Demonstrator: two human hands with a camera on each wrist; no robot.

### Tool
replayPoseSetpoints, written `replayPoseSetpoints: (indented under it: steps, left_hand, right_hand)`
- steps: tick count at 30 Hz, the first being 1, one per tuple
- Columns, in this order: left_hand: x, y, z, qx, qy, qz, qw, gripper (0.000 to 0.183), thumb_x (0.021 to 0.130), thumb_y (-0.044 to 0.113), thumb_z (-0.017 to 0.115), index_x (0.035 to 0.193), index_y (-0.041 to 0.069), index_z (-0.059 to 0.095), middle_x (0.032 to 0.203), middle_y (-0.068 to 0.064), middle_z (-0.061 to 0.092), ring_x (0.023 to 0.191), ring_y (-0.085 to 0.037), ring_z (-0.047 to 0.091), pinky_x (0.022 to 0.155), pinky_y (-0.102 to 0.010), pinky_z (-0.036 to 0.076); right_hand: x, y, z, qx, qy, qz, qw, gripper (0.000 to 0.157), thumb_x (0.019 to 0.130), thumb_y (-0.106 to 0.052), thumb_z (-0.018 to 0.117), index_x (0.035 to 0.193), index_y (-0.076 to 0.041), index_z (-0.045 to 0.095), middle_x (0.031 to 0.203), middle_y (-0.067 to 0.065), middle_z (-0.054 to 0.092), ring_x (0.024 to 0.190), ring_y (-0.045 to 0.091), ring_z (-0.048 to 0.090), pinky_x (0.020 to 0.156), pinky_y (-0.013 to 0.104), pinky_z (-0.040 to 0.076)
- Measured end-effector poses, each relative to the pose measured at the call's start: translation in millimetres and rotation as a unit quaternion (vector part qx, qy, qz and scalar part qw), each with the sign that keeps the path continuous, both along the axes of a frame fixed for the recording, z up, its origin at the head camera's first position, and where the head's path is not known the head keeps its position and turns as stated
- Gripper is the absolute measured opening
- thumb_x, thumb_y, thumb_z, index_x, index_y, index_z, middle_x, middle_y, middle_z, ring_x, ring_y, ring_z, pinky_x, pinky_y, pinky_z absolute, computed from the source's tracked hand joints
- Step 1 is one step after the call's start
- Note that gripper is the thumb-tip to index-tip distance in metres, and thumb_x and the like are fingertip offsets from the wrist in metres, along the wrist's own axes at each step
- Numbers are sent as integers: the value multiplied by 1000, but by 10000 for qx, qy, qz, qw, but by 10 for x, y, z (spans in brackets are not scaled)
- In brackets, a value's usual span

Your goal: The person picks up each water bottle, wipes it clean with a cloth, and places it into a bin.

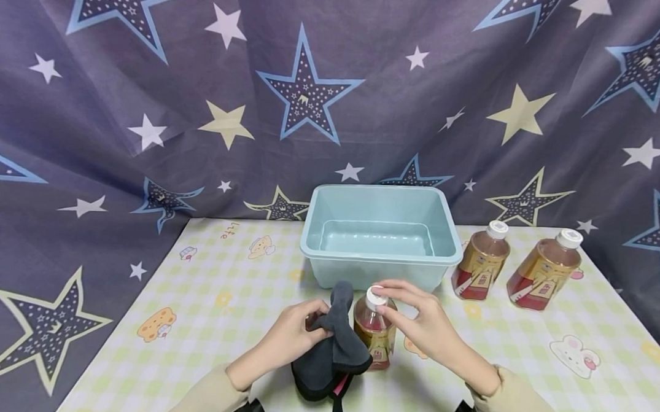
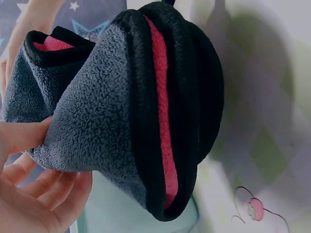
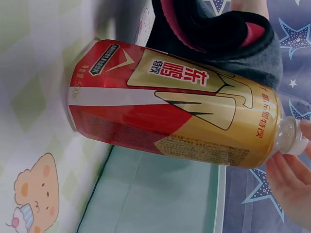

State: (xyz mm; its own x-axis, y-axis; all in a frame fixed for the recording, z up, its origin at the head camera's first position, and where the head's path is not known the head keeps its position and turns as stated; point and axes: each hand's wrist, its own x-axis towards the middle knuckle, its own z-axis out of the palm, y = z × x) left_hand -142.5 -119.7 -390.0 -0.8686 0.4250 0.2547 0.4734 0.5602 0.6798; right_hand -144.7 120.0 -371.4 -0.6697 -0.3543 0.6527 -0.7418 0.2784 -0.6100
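Observation:
A grey cloth (image 1: 339,338) with black edging and a pink inner side hangs folded from my left hand (image 1: 297,330), which pinches it between thumb and fingers. Right beside the cloth stands a drink bottle (image 1: 378,337) with a gold and red label, upright on the table. My right hand (image 1: 422,311) grips its white cap (image 1: 376,298) from above with thumb and fingers. In the right wrist view the bottle's label (image 3: 170,104) faces the camera, and the cloth (image 3: 228,34) lies close against its side. The left wrist view shows the cloth's pink lining (image 2: 163,111) between black borders.
Behind the bottle sits a light blue plastic basin (image 1: 380,257). To its right stand two more bottles, one nearer the basin (image 1: 480,262) and one farther right (image 1: 545,271). A checked tablecloth (image 1: 221,299) covers the table, and a star-patterned curtain (image 1: 254,166) hangs behind.

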Motion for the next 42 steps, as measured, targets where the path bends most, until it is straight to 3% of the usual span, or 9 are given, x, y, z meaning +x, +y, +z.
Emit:
replayPoseSetpoints:
  steps: [10,20,27,35,42]
  left_hand:
    - [-15,109,78,48,159,-109,9998,19,72,4,69,82,14,58,76,7,57,64,-7,46,59,-21,40]
    - [-12,163,43,-24,253,-54,9997,19,71,4,69,80,14,55,75,8,54,61,-7,43,57,-21,37]
    - [-12,171,-42,-113,285,-124,9995,19,72,4,68,78,15,54,76,7,53,67,-7,48,62,-22,40]
    - [-47,174,-182,-413,322,-192,9984,21,71,6,69,75,16,51,70,9,47,61,-7,41,55,-20,34]
    - [-83,179,-303,-720,109,-176,9972,22,70,4,67,77,18,51,72,10,49,63,-8,40,56,-21,33]
  right_hand:
    - [15,-19,-15,-126,-55,-21,9999,27,76,0,65,102,-4,65,106,7,60,99,15,56,83,17,41]
    - [39,-19,-10,-134,-114,-66,9998,25,77,0,65,102,-5,66,108,7,60,101,16,56,79,17,42]
    - [48,-20,-29,-207,-91,-56,9997,26,76,1,65,101,-6,66,107,6,60,100,14,56,81,17,42]
    - [49,-33,-30,-292,-35,20,9996,27,76,3,64,102,-5,65,106,7,60,100,14,56,82,17,41]
    - [55,-30,-30,-276,-132,-6,9995,27,76,2,64,102,-5,65,107,6,60,101,12,55,82,17,42]
